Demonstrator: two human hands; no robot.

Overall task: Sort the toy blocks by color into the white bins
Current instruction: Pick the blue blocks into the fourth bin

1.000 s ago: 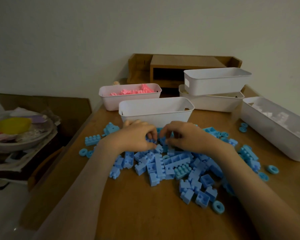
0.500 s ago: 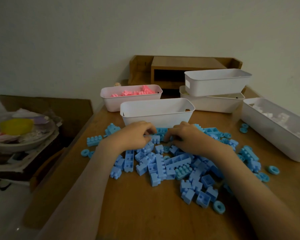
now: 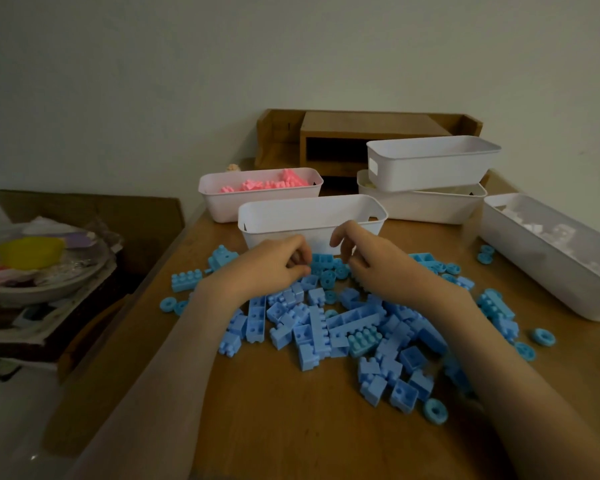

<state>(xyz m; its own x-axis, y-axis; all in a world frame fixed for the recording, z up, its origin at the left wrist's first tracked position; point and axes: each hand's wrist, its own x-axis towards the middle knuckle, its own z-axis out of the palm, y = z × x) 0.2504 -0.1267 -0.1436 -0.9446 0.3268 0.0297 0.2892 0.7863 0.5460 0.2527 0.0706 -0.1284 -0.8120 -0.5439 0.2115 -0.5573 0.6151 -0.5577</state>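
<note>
Count: five white bins. One bin (image 3: 291, 216) stands just beyond my fingers (image 3: 340, 233). A pink-filled bin (image 3: 257, 202) is behind it to the left, two stacked bins (image 3: 430, 168) are beyond to the right, and one holding white blocks (image 3: 548, 265) is far right. The blue blocks (image 3: 343, 327) are too many to count. They are studded bricks and small rings, heaped on the table (image 3: 291, 427) under and behind both hands.

Change: my right hand (image 3: 381, 268) has lifted off the pile, forefinger arched. My left hand (image 3: 267, 268) stays down with fingers curled. I cannot tell whether either hand holds a block.
</note>
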